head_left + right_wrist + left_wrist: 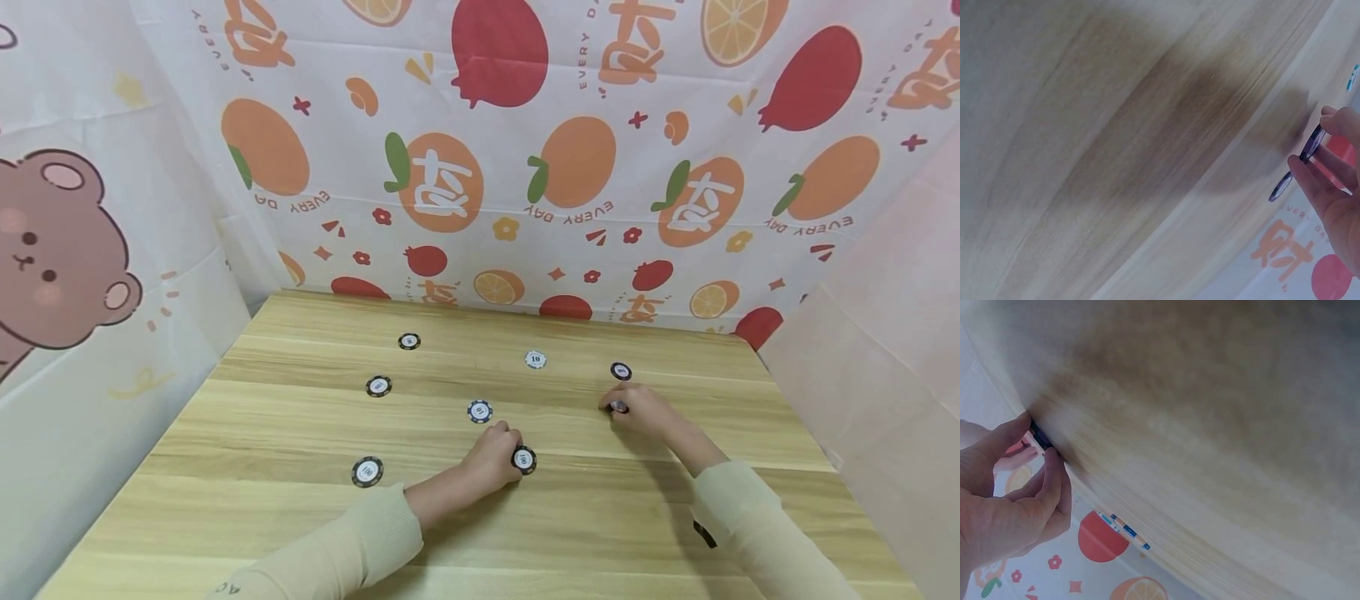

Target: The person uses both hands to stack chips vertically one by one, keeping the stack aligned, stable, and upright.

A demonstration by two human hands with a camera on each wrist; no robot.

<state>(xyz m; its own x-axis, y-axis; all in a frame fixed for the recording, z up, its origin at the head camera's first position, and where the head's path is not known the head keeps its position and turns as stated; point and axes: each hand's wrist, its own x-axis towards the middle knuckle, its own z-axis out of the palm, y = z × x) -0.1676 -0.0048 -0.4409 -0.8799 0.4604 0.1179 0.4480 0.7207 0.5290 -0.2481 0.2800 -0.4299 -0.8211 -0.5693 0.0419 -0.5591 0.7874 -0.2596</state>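
My left hand (491, 460) pinches a black poker chip (524, 460) marked 100 by its edges, low at the middle of the table. In the left wrist view, thumb and fingertips grip this chip (1040, 435) from opposite sides, close to the wood. Farther right, my right hand (643, 410) holds a dark poker chip (618, 407), partly covered by the fingers. The right wrist view shows that chip (1313, 142) tilted between thumb and fingers. Just beyond the right hand lies another dark chip (621, 371). A blue-and-white chip (480, 411) marked 10 lies just beyond the left hand.
Three black chips lie along the left: one far (409, 341), a middle one (378, 386) and a near one (367, 472). Toward the back lies a white chip (536, 359). The wooden table (285, 417) ends at a fruit-print curtain (510, 167). A black object (705, 535) shows beside the right sleeve.
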